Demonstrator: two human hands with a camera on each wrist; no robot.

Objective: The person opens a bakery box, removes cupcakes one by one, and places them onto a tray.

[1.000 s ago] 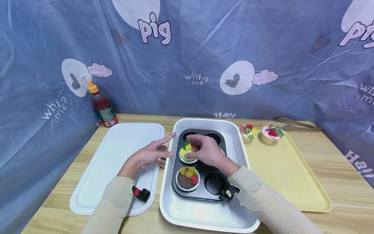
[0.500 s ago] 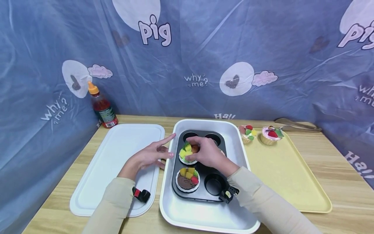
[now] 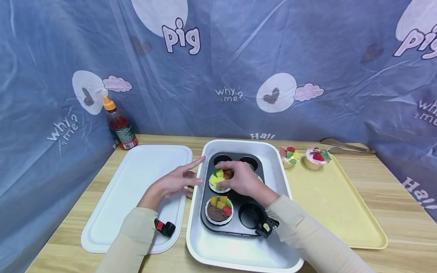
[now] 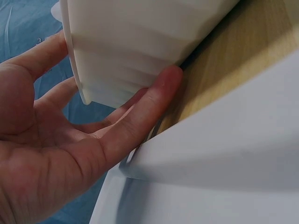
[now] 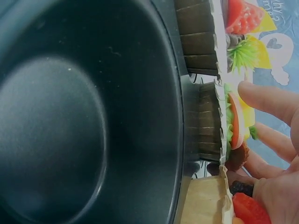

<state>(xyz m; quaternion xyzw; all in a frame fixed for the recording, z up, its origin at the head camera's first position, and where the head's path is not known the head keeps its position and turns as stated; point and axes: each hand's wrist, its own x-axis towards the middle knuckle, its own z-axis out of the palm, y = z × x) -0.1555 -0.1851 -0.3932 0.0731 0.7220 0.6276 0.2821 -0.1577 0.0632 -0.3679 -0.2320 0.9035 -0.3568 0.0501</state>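
Observation:
In the head view, my right hand [image 3: 244,179] reaches over a black muffin pan [image 3: 235,229] and grips a cupcake [image 3: 216,178] with yellow, green and brown toppings. That cupcake sits at the pan's left middle cup. The right wrist view shows the thumb and fingers on opposite sides of its toppings. A chocolate cupcake [image 3: 218,211] with fruit pieces sits in the near left cup. Another cupcake [image 5: 203,198], topped with a blackberry and red fruit, is mostly hidden under my right hand. With fingers extended, my left hand [image 3: 175,181] touches the outer wall of the deep white tray [image 4: 117,51].
The muffin pan stands inside the deep white tray. A flat white tray [image 3: 119,189] lies left, a yellow tray [image 3: 327,204] right. Two more cupcakes [image 3: 315,159] and metal tongs [image 3: 348,146] lie at the back right. A sauce bottle [image 3: 121,127] stands back left.
My right fingertips have settled slightly closer around the cupcake with yellow toppings. My left hand stays at the tray's side.

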